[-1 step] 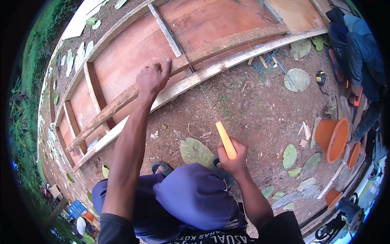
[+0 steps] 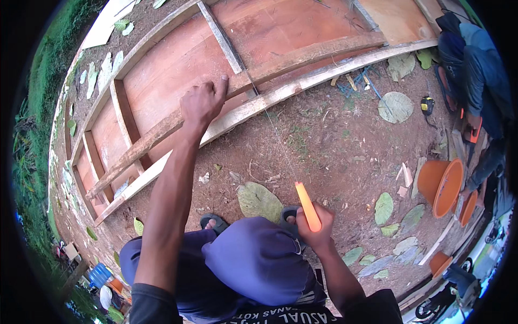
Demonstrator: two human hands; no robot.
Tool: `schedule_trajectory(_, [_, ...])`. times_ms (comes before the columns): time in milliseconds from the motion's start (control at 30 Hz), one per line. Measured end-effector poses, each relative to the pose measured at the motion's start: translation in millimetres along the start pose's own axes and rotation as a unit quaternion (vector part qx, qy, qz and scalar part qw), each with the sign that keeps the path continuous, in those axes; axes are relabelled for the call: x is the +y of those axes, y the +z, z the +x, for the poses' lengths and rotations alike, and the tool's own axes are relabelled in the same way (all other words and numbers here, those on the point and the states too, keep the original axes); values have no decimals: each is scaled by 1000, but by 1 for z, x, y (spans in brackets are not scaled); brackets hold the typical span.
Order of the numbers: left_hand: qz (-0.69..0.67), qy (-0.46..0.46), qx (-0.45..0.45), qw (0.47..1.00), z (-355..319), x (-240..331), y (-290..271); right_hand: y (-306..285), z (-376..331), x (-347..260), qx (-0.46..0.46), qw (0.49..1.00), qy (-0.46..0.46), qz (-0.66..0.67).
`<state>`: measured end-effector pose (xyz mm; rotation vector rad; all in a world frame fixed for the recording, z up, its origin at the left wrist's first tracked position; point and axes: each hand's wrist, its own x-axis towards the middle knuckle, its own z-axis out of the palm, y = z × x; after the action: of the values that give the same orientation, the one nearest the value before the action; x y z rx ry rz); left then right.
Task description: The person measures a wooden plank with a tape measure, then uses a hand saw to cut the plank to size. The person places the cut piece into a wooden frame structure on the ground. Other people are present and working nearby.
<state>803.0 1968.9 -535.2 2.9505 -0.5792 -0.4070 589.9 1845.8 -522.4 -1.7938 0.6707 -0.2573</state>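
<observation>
My right hand [image 2: 317, 224] is closed round the orange handle of a handsaw [image 2: 306, 202]. The saw's thin blade, seen almost edge-on, runs away from me up to a rough wooden batten [image 2: 302, 61] and crosses it just right of my left hand. My left hand [image 2: 204, 102] grips the batten from above, fingers curled and thumb pointing along it. This batten rests across a large wooden frame [image 2: 121, 110] with reddish-brown plywood behind its crosspieces. The frame's pale near rail [image 2: 324, 74] lies under the blade.
To the right, another person [image 2: 475, 81] crouches with an orange-handled saw [image 2: 474, 132]. A tape measure [image 2: 427, 105] and an orange bucket [image 2: 440, 186] are near them. Large leaves [image 2: 259, 202] and wood scraps [image 2: 404, 175] lie on the bare soil.
My right hand has drawn the saw back toward me and slightly right. My left hand stays in place on the batten.
</observation>
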Motion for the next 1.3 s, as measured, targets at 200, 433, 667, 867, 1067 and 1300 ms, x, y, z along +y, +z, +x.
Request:
schedule_trajectory(200, [-7, 18, -1, 1000, 8, 22, -4, -6, 25, -15, 57, 998, -38, -13])
schedule_trajectory(433, [-4, -3, -9, 1000, 8, 3, -6, -65, -153, 17, 27, 1000, -5, 15])
schedule_trajectory(667, [-14, 29, 25, 999, 20, 23, -7, -2, 47, -15, 71, 995, -66, 12])
schedule_trajectory(867, [-16, -9, -6, 1000, 9, -2, 0, -64, -147, 13, 22, 1000, -15, 1])
schedule_trajectory(1067, [-7, 24, 16, 1000, 8, 23, -3, 2, 15, 8, 74, 996, -42, 37])
schedule_trajectory(1300, [-14, 17, -10, 1000, 3, 5, -15, 14, 24, -26, 100, 992, -74, -12])
